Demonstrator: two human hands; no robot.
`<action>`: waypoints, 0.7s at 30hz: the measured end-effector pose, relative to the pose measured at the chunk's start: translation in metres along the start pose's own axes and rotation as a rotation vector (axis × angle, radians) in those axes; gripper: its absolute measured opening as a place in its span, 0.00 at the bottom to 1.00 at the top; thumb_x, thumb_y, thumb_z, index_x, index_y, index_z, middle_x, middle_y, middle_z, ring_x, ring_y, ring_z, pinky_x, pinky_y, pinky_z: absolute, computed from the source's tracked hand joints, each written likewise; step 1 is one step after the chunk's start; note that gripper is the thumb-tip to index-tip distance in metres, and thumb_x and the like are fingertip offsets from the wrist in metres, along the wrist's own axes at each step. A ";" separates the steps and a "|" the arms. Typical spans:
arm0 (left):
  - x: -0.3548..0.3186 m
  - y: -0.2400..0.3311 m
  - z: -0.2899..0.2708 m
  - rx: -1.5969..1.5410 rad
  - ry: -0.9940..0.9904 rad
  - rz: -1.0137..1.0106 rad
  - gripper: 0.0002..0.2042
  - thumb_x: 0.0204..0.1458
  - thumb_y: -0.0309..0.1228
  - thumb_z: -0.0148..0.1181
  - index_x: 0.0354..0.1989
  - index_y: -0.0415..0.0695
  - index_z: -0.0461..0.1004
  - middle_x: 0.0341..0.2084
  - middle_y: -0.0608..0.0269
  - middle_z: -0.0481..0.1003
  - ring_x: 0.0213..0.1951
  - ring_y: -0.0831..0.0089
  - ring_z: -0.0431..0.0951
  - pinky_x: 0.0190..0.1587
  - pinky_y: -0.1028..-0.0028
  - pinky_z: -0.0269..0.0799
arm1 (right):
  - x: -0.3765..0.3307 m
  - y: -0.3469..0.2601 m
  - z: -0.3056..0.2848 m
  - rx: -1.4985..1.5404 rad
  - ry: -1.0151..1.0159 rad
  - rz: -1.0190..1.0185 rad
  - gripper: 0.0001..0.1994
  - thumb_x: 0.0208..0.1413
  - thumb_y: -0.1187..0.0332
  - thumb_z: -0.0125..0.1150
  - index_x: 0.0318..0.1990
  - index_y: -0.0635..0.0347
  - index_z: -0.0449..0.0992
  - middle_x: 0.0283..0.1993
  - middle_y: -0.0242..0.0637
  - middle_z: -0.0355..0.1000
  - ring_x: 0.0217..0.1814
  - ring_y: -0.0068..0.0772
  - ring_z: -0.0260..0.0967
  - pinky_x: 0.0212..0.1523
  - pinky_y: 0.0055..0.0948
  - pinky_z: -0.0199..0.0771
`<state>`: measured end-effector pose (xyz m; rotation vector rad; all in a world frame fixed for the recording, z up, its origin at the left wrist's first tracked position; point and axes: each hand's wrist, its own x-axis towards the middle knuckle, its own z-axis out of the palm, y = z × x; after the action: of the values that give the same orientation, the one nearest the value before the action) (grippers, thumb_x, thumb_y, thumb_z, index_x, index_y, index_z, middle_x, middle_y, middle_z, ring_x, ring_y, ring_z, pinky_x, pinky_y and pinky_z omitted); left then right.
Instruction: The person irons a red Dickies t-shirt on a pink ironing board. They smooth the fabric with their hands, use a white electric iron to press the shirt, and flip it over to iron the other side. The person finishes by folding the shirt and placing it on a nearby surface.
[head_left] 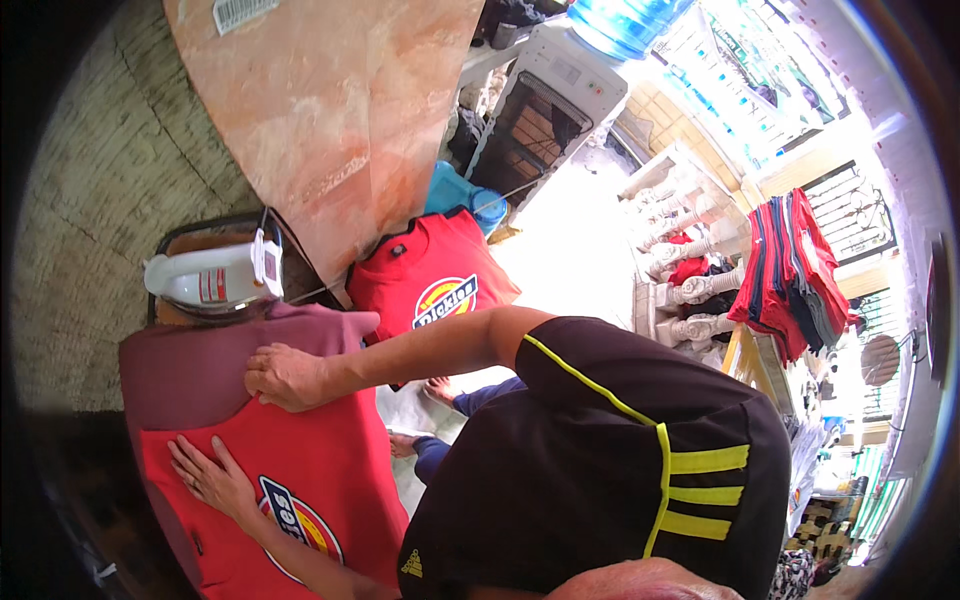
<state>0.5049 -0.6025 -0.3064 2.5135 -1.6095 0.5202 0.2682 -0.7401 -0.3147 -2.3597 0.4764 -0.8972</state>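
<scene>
A red T-shirt (340, 440) with a round printed emblem lies spread on a board with a mauve cloth cover (190, 365). My left hand (215, 480) rests flat on the shirt near its left edge, fingers spread. Farther up, my right hand (290, 377) has its fingers curled on the shirt's upper edge, where red fabric meets the mauve cover. The fingertips are partly hidden. Just beyond the board, a white clothes iron (218, 275) sits on a dark-framed stand, apart from both hands.
Another red T-shirt (430, 265) lies beyond my right forearm, by a reddish stone-like slab (330, 110). A blue container (465, 195) stands behind it, near a white water dispenser (550, 95). At right are a stack of folded clothes (785, 270) and a white balustrade (690, 240).
</scene>
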 end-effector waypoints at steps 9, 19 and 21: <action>-0.028 0.072 -0.043 0.010 0.028 0.002 0.33 0.62 0.49 0.50 0.71 0.44 0.54 0.71 0.52 0.52 0.71 0.46 0.51 0.69 0.49 0.49 | -0.001 0.008 0.009 -0.049 0.035 -0.050 0.14 0.48 0.66 0.62 0.42 0.53 0.70 0.42 0.40 0.69 0.47 0.47 0.66 0.47 0.45 0.68; -0.078 0.122 -0.046 -0.200 0.030 -0.201 0.39 0.54 0.52 0.58 0.69 0.42 0.56 0.72 0.47 0.48 0.72 0.43 0.45 0.67 0.38 0.42 | 0.017 -0.025 0.002 -0.110 0.039 -0.334 0.10 0.50 0.75 0.58 0.41 0.55 0.78 0.42 0.40 0.73 0.47 0.48 0.68 0.51 0.47 0.67; -0.102 0.132 -0.078 -0.265 0.007 -0.259 0.38 0.55 0.52 0.56 0.69 0.40 0.57 0.72 0.46 0.46 0.72 0.43 0.44 0.67 0.40 0.43 | 0.020 -0.029 0.001 -0.051 -0.051 -0.371 0.11 0.51 0.75 0.59 0.43 0.55 0.77 0.44 0.40 0.72 0.48 0.47 0.68 0.48 0.45 0.68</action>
<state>0.3305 -0.5503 -0.2804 2.4605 -1.2293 0.2659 0.2870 -0.7269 -0.2876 -2.5574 0.0384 -0.9910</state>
